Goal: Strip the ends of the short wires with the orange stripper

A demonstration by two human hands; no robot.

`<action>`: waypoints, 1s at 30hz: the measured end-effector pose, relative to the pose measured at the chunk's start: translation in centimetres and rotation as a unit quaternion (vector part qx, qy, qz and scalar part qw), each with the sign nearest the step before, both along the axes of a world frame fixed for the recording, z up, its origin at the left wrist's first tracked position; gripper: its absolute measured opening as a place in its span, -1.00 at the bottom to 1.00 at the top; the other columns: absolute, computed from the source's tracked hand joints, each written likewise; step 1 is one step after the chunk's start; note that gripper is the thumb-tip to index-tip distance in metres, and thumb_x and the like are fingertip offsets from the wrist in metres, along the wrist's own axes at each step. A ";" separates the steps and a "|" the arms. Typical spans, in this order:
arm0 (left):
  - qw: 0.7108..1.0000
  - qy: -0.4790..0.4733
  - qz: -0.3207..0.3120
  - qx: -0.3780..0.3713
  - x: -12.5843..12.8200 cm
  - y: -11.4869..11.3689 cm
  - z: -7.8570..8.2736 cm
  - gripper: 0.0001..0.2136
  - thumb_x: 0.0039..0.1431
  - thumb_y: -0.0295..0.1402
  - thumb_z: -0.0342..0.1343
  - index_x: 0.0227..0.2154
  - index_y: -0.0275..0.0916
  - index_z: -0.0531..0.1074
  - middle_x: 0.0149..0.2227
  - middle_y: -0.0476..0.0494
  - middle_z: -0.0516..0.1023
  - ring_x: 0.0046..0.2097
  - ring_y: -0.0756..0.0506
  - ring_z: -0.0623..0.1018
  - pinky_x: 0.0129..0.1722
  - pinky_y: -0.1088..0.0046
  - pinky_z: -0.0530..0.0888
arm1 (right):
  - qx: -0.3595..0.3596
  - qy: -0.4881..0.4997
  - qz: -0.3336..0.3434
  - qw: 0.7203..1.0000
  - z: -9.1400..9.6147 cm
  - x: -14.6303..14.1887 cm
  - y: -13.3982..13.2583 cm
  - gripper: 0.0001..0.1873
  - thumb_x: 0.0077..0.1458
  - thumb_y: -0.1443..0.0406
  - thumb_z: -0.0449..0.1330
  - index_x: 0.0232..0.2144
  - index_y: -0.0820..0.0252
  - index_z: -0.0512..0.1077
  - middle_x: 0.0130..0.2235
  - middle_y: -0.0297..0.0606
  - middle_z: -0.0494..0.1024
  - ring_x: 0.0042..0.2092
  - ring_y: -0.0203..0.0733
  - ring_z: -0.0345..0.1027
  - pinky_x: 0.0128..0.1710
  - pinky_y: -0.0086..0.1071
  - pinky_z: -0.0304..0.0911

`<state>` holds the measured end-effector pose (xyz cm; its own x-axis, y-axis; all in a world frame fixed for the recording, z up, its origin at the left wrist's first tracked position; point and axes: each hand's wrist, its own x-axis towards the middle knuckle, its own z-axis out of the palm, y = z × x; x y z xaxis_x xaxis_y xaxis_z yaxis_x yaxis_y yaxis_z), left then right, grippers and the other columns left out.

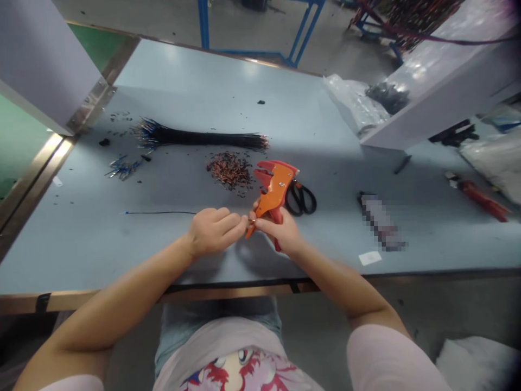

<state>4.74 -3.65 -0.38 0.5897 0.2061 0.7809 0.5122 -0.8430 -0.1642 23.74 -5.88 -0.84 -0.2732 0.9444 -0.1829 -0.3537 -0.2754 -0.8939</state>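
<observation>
Above the table (101,250), left hand (215,231) holds wire (163,212), right hand (288,232) strippers (277,188).

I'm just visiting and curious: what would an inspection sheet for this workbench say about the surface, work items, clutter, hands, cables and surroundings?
Surface: grey-blue tabletop, with scattered dark scraps.
Job's things: orange-and-red hand tool; single black wire, blue at its left end.
Clutter: pile of copper-coloured bits, black-handled scissors, white slip, pixelated object that cannot be identified.
Grippers: robot grippers, nothing seen; the left hand holds the single black wire in its fingers, the right hand the hand tool.
Cables: bundle of black wires lying beyond the hands.
Surroundings: blue metal frame past the table's far edge.
</observation>
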 end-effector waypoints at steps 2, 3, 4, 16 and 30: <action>1.000 0.007 -0.002 0.003 0.1 -0.1 0.0 -0.93 0.13 -0.47 0.14 -0.35 -0.22 0.37 -0.58 0.09 0.42 -0.55 0.05 0.29 -0.59 0.45 0.11 | -0.007 -0.012 -0.011 1.000 0.1 0.0 -0.1 -0.60 -0.14 0.27 0.40 -0.25 0.17 0.34 -0.38 -0.37 0.44 -0.37 -0.27 0.40 -0.32 -0.31 0.42; 1.000 0.009 -0.002 0.002 0.2 -0.1 0.0 -0.93 0.13 -0.46 0.14 -0.35 -0.21 0.37 -0.58 0.09 0.41 -0.54 0.06 0.28 -0.59 0.46 0.11 | -0.011 -0.018 -0.014 1.000 0.2 -0.1 0.0 -0.60 -0.14 0.27 0.40 -0.26 0.18 0.33 -0.39 -0.38 0.44 -0.39 -0.29 0.39 -0.34 -0.31 0.42; 1.000 0.011 -0.002 0.000 0.1 -0.1 -0.1 -0.93 0.13 -0.47 0.14 -0.35 -0.21 0.36 -0.58 0.09 0.40 -0.54 0.06 0.28 -0.59 0.46 0.10 | -0.013 -0.025 -0.017 0.999 0.3 -0.1 0.0 -0.60 -0.14 0.27 0.40 -0.27 0.18 0.32 -0.40 -0.39 0.43 -0.40 -0.29 0.38 -0.35 -0.31 0.42; 0.997 0.059 0.040 -0.009 -0.1 0.8 -1.0 -0.89 0.19 -0.43 0.08 -0.46 -0.22 0.36 -0.62 0.07 0.30 -0.54 0.04 0.23 -0.57 0.45 0.08 | -0.043 -0.061 -0.056 0.996 0.3 -0.6 0.3 -0.58 -0.17 0.30 0.37 -0.28 0.17 0.25 -0.43 -0.43 0.37 -0.44 -0.33 0.33 -0.43 -0.32 0.41; 0.990 -0.051 0.088 -0.097 -2.4 2.2 -0.4 -0.93 0.14 -0.43 0.07 -0.45 -0.18 0.38 -0.61 0.07 0.33 -0.53 0.05 0.29 -0.54 0.49 0.14 | -0.070 -0.041 -0.038 0.996 0.5 0.4 1.1 -0.60 -0.19 0.33 0.33 -0.31 0.15 0.22 -0.48 -0.48 0.31 -0.49 -0.35 0.26 -0.48 -0.32 0.39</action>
<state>2.37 -1.43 -0.81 0.4513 0.4505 0.7703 0.6598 -0.7496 0.0518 24.14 -4.81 -0.33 -0.1802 0.9257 -0.3325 -0.3050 -0.3740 -0.8759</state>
